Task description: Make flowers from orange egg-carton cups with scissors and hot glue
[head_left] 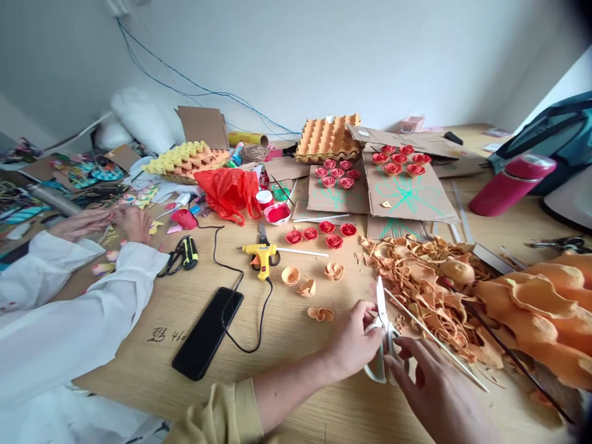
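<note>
White-handled scissors (381, 303) point away from me above the wooden table, blades close together. My left hand (352, 338) is closed on them near the pivot. The fingers of my right hand (428, 382) are bent around the handles, partly hiding them. Left of the scissors lie orange cup-shaped pieces: a stacked cup (291, 276), a petalled cup (333, 271), a smaller petalled piece (307, 288) and a curled strip (320, 314). A heap of orange egg-carton scraps (425, 277) spreads to the right, with a thin pale stick (435, 339) beside the scissors.
A yellow glue gun (261, 256) with a black cord lies near a black phone (208, 333). Red paper flowers (327, 227) stand behind. Egg cartons (546, 296) and a pink bottle (511, 184) are on the right. A co-worker's hands (132, 222) are at the left.
</note>
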Tool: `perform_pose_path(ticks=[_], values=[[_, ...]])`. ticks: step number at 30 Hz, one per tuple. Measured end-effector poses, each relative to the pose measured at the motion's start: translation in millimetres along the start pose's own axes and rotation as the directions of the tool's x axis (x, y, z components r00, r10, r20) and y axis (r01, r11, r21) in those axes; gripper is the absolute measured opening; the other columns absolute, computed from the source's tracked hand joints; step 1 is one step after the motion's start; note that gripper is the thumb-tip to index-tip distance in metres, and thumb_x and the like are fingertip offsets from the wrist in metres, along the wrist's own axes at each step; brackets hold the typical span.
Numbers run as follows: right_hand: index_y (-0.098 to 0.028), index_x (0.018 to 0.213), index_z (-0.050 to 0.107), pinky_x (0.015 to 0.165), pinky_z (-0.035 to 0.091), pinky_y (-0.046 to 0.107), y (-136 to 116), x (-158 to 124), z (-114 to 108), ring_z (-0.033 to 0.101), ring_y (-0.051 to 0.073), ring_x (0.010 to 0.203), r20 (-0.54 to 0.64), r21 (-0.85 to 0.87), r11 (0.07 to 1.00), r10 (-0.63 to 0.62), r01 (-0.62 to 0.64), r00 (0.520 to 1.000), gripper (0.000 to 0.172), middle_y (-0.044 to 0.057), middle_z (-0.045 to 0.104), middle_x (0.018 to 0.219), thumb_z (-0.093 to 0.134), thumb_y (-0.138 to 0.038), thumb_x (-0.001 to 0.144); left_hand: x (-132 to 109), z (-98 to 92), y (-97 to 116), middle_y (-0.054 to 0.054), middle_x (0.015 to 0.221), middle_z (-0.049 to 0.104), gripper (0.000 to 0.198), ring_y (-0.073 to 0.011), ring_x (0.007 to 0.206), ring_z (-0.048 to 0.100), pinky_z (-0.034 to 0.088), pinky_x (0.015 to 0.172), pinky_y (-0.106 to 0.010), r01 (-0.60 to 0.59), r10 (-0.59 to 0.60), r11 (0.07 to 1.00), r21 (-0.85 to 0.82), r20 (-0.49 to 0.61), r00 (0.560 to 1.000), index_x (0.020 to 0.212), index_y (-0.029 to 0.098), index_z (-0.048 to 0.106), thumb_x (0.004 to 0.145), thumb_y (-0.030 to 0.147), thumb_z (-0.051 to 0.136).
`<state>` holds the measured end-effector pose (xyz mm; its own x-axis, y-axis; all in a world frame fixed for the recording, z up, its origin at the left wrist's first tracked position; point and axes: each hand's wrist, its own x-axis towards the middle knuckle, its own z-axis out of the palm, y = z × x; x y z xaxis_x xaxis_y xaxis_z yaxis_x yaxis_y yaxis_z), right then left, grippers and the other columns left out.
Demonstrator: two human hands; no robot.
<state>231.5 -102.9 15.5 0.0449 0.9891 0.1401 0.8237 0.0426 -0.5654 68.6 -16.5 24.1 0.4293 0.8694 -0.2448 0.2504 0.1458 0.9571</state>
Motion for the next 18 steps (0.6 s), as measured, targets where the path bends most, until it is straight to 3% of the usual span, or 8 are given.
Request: perform_pose_path(ticks=[5, 8, 12, 15, 16, 18], values=[[-0.024, 0.097, 0.064, 0.044, 0.045, 0.027, -10.7, 10.9, 12.4, 0.061, 0.017, 0.047, 0.063, 0.039, 0.999, 0.006, -0.008, 0.998, 0.033, 0.002, 0.069, 0.071, 0.058, -0.056, 0.091, -1.7, -2.6, 4.7, -0.006, 0.094, 0.071, 0.035, -0.0174, 0.084, 0.068, 0.054, 0.077, -0.029, -0.022, 0.018, 0.996, -0.09, -0.051, 0.999, 0.117, 0.016, 0.058, 0.083, 0.011, 0.061], [-0.023, 0.101, 0.062, 0.044, 0.043, 0.027, -17.9, 16.8, 12.8, 0.057, 0.018, 0.044, 0.026, 0.035, 0.997, 0.064, -0.065, 0.998, 0.035, -0.001, 0.064, 0.062, 0.055, -0.056, 0.091, -5.6, -7.1, 10.8, -0.009, 0.101, 0.073, 0.035, -0.0177, 0.089, 0.07, 0.055, 0.08, -0.028, -0.065, 0.058, 0.988, -0.14, -0.053, 0.997, 0.121, 0.015, 0.057, 0.086, 0.016, 0.061], [-0.022, 0.109, 0.059, 0.045, 0.046, 0.028, -18.1, 15.7, 9.9, 0.057, 0.019, 0.046, -0.043, 0.003, 0.992, 0.128, -0.128, 0.991, 0.041, -0.002, 0.062, 0.06, 0.051, -0.059, 0.093, -16.5, -21.2, 25.4, -0.013, 0.115, 0.074, 0.034, -0.022, 0.103, 0.071, 0.057, 0.08, -0.027, -0.164, 0.164, 0.986, 0.02, 0.005, 0.986, 0.121, 0.015, 0.064, 0.087, 0.02, 0.062], [-0.023, 0.106, 0.061, 0.043, 0.047, 0.028, -3.1, 11.0, 7.4, 0.061, 0.019, 0.046, 0.009, -0.047, 0.992, 0.114, -0.114, 0.993, 0.04, 0.002, 0.068, 0.067, 0.054, -0.06, 0.091, -26.9, -54.8, 36.2, -0.008, 0.105, 0.078, 0.027, -0.0186, 0.09, 0.074, 0.057, 0.077, -0.027, -0.198, 0.193, 0.971, 0.137, 0.047, 0.98, 0.115, 0.019, 0.069, 0.089, 0.021, 0.06], [-0.023, 0.105, 0.061, 0.042, 0.048, 0.029, 3.1, 9.0, 7.5, 0.063, 0.02, 0.048, 0.019, -0.08, 0.991, 0.106, -0.104, 0.994, 0.039, 0.004, 0.071, 0.072, 0.055, -0.06, 0.091, -29.5, -72.0, 38.1, -0.007, 0.103, 0.079, 0.023, -0.0181, 0.091, 0.074, 0.057, 0.078, -0.026, -0.202, 0.206, 0.964, 0.173, -0.006, 0.978, 0.11, 0.02, 0.071, 0.092, 0.023, 0.057], [-0.024, 0.103, 0.062, 0.045, 0.051, 0.031, 14.0, 5.1, 9.3, 0.069, 0.023, 0.056, 0.014, -0.173, 0.982, 0.078, -0.075, 0.997, 0.036, 0.008, 0.075, 0.084, 0.055, -0.057, 0.091, -31.9, -112.0, 38.7, -0.006, 0.101, 0.078, 0.02, -0.0183, 0.092, 0.073, 0.056, 0.08, -0.027, -0.146, 0.239, 0.931, 0.336, -0.254, 0.937, 0.106, 0.02, 0.071, 0.095, 0.026, 0.055]])
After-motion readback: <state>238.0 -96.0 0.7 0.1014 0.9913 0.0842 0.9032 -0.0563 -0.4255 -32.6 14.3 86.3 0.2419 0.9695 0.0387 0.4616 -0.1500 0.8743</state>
